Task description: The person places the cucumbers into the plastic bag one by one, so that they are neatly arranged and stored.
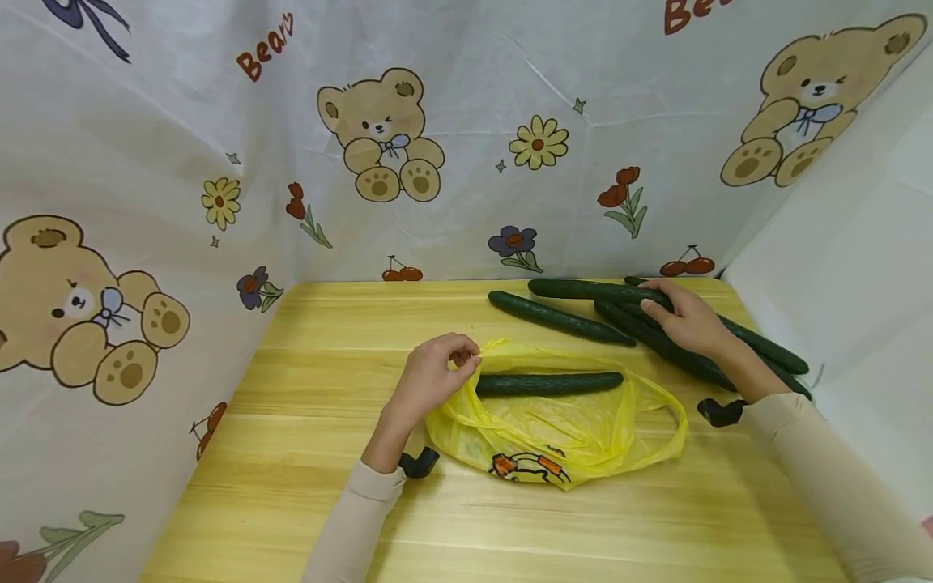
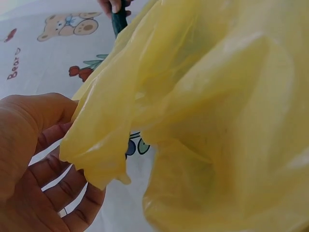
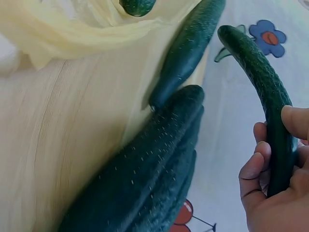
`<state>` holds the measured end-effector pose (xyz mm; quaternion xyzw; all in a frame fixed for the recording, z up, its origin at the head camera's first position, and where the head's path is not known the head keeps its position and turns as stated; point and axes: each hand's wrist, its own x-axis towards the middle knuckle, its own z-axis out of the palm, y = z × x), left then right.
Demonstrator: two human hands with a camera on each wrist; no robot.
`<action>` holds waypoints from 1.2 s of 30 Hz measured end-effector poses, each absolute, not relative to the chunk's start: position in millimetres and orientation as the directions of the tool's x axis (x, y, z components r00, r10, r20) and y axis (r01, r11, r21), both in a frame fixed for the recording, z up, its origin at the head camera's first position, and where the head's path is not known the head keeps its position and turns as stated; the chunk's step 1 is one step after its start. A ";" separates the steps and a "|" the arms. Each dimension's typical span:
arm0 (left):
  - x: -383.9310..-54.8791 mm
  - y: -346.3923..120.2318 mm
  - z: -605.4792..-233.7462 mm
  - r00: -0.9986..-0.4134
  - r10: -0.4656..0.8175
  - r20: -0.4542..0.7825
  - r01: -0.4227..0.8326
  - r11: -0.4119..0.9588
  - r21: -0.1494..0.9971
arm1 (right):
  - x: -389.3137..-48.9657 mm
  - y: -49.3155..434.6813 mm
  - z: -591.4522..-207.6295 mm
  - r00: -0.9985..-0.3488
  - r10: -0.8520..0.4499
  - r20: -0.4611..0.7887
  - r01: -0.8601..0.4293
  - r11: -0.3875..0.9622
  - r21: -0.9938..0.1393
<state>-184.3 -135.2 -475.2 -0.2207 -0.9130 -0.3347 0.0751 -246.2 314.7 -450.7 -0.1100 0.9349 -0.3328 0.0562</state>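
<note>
My left hand (image 1: 436, 374) pinches the rim of a yellow plastic bag (image 1: 539, 433) at its left end, and the bag's edge runs between thumb and fingers in the left wrist view. Inside the bag lies one dark green cucumber (image 1: 550, 385). At the back right, my right hand (image 1: 685, 320) grips a cucumber (image 3: 256, 72) near one end, its other end pointing left. The right wrist view shows this cucumber lifted above the others, thumb on one side and fingers curled round the other.
Several cucumbers (image 1: 663, 348) lie in a pile under and beside the right hand, with another cucumber (image 1: 561, 318) just behind the bag. A bear-printed cloth (image 1: 466, 227) hangs at the back and left of the wooden table (image 1: 328, 421). A white wall (image 1: 860, 283) stands at right.
</note>
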 end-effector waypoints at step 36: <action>-186.2 -134.7 -480.7 -0.894 0.361 0.267 0.449 0.689 0.569 | -139.0 339.1 -426.2 -0.937 -0.330 0.113 -0.302 0.608 -0.734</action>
